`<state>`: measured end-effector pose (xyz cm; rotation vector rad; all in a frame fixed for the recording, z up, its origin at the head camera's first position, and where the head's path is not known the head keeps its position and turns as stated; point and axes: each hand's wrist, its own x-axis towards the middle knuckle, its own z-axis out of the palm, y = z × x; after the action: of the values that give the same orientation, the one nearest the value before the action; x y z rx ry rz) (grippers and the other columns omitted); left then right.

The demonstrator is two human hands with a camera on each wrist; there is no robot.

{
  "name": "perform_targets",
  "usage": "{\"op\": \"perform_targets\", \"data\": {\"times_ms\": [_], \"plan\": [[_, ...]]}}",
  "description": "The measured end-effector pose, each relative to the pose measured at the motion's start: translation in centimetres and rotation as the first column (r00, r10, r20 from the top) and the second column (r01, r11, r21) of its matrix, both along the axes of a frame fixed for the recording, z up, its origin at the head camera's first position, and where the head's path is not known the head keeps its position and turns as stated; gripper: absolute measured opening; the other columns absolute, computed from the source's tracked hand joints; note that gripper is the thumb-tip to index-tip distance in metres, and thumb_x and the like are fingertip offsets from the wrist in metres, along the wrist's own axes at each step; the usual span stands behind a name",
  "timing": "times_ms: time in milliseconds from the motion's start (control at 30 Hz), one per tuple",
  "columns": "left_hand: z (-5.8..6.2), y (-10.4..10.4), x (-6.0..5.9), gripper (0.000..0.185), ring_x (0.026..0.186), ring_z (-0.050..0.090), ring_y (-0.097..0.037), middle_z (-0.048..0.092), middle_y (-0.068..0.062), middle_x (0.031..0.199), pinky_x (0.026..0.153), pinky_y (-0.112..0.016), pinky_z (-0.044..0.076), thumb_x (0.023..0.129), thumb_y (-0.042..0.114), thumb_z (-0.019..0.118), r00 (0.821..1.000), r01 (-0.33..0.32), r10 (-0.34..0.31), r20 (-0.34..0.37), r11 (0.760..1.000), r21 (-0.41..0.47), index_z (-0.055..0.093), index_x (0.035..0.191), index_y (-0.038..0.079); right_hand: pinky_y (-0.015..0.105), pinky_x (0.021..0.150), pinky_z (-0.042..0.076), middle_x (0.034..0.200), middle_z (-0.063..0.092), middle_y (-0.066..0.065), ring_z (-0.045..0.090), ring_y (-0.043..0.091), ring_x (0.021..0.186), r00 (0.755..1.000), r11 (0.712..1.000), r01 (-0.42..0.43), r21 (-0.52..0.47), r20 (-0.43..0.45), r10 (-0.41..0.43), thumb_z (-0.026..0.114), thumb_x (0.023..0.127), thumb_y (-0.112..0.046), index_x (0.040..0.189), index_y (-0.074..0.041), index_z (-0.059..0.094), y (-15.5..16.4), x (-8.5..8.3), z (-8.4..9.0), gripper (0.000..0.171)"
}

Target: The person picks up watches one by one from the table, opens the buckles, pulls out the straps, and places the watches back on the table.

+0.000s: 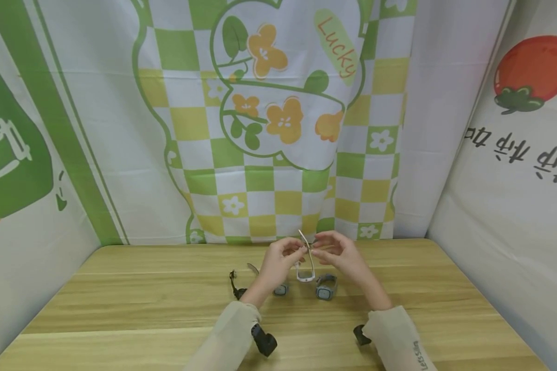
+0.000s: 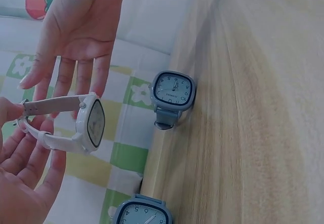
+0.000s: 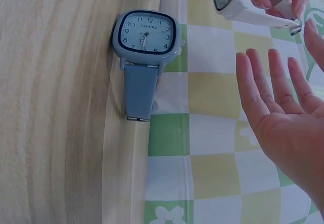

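White watch face-down, straps upward.

The held watch is white; the two watches on the pale wood-grain table are blue-grey (dark-rimmed dials), against a green, yellow and white checked curtain.

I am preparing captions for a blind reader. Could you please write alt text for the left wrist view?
A left hand holds a white watch by its strap, with the open right hand just above it. On the wooden table behind stand two blue-grey watches, one in the middle and one at the lower edge, before a green and yellow checked cloth.
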<state>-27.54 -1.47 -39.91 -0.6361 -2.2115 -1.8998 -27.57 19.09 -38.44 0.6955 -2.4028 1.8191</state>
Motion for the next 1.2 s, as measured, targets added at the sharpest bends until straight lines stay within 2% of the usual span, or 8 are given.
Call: {"op": "perform_targets", "data": {"times_ms": [100, 233, 333, 567, 667, 833, 1067, 1200], "plan": [[0.05, 0.01, -0.09, 0.018, 0.083, 0.072, -0.031, 0.072, -0.028, 0.1, 0.073, -0.021, 0.056, 0.101, 0.003, 0.067, 1.0, -0.005, 0.005, 0.001, 0.999, 0.051, 0.069, 0.109, -0.012, 0.034, 0.086, 0.063, 0.129, 0.064, 0.032, 0.072, 0.03, 0.106, 1.0, 1.0, -0.012, 0.008, 0.018, 0.012, 0.071, 0.1, -0.004, 0.137, 0.011, 0.054, 0.0, -0.05, -0.09, 0.044], [0.14, 0.01, -0.13, 0.016, 0.08, 0.069, -0.015, 0.072, -0.027, 0.101, 0.074, -0.021, 0.057, 0.1, 0.001, 0.067, 1.0, -0.011, 0.01, 0.014, 0.995, 0.099, 0.068, 0.109, -0.012, 0.043, 0.087, 0.064, 0.128, 0.064, 0.032, 0.073, 0.025, 0.102, 0.999, 1.0, -0.023, 0.004, 0.041, 0.022, 0.072, 0.099, -0.002, 0.136, 0.013, 0.054, -0.16, -0.02, -0.2, 0.044], [0.17, 0.01, -0.11, 0.016, 0.08, 0.067, -0.01, 0.073, -0.026, 0.102, 0.075, -0.021, 0.056, 0.1, 0.0, 0.067, 1.0, -0.01, 0.007, 0.024, 0.991, 0.136, 0.067, 0.11, -0.013, 0.048, 0.087, 0.063, 0.124, 0.065, 0.032, 0.072, 0.02, 0.098, 0.998, 1.0, -0.03, 0.009, 0.049, 0.03, 0.073, 0.098, -0.001, 0.133, 0.013, 0.055, -0.34, 0.04, -0.26, 0.042], [0.26, 0.04, -0.1, 0.018, 0.081, 0.066, -0.009, 0.073, -0.025, 0.104, 0.075, -0.02, 0.055, 0.099, -0.002, 0.066, 0.998, -0.017, 0.005, 0.062, 0.981, 0.194, 0.067, 0.112, -0.014, 0.038, 0.083, 0.064, 0.114, 0.071, 0.026, 0.073, 0.018, 0.094, 0.999, 0.999, -0.037, 0.028, 0.04, 0.036, 0.072, 0.098, -0.001, 0.123, 0.015, 0.061, -0.49, 0.15, -0.35, 0.031], [0.12, -0.01, -0.19, 0.019, 0.082, 0.066, -0.009, 0.073, -0.024, 0.105, 0.078, -0.02, 0.056, 0.099, -0.001, 0.066, 0.997, -0.018, 0.002, 0.076, 0.978, 0.207, 0.066, 0.113, -0.014, 0.041, 0.085, 0.064, 0.112, 0.072, 0.024, 0.073, 0.017, 0.094, 0.998, 0.998, -0.048, 0.029, 0.035, 0.047, 0.071, 0.099, -0.002, 0.121, 0.016, 0.063, -0.52, 0.12, -0.39, 0.029], [-0.08, -0.1, -0.37, 0.022, 0.084, 0.067, -0.008, 0.074, -0.019, 0.104, 0.079, -0.021, 0.056, 0.1, 0.0, 0.065, 0.993, -0.015, -0.012, 0.114, 0.972, 0.233, 0.066, 0.116, -0.014, 0.04, 0.084, 0.064, 0.109, 0.073, 0.02, 0.072, 0.01, 0.09, 0.999, 0.999, -0.043, 0.027, 0.023, 0.042, 0.071, 0.099, -0.001, 0.119, 0.016, 0.064, -0.69, 0.18, -0.3, 0.027], [-0.07, -0.26, -0.33, 0.024, 0.086, 0.068, -0.008, 0.076, -0.009, 0.103, 0.079, -0.021, 0.057, 0.103, 0.003, 0.064, 0.988, 0.001, -0.041, 0.151, 0.968, 0.252, 0.065, 0.12, -0.015, 0.028, 0.081, 0.062, 0.107, 0.074, 0.017, 0.071, 0.012, 0.089, 1.0, 0.999, -0.015, 0.037, 0.024, 0.014, 0.071, 0.099, -0.002, 0.115, 0.014, 0.067, -0.82, 0.21, -0.14, 0.023], [-0.07, -0.35, -0.35, 0.024, 0.088, 0.068, -0.009, 0.075, -0.008, 0.104, 0.08, -0.022, 0.058, 0.103, 0.004, 0.064, 0.986, 0.005, -0.049, 0.162, 0.966, 0.257, 0.066, 0.121, -0.013, 0.029, 0.081, 0.062, 0.106, 0.073, 0.017, 0.071, 0.013, 0.089, 1.0, 0.999, -0.011, 0.033, 0.024, 0.01, 0.071, 0.099, -0.001, 0.115, 0.014, 0.067, -0.76, 0.24, -0.04, 0.023]]}}
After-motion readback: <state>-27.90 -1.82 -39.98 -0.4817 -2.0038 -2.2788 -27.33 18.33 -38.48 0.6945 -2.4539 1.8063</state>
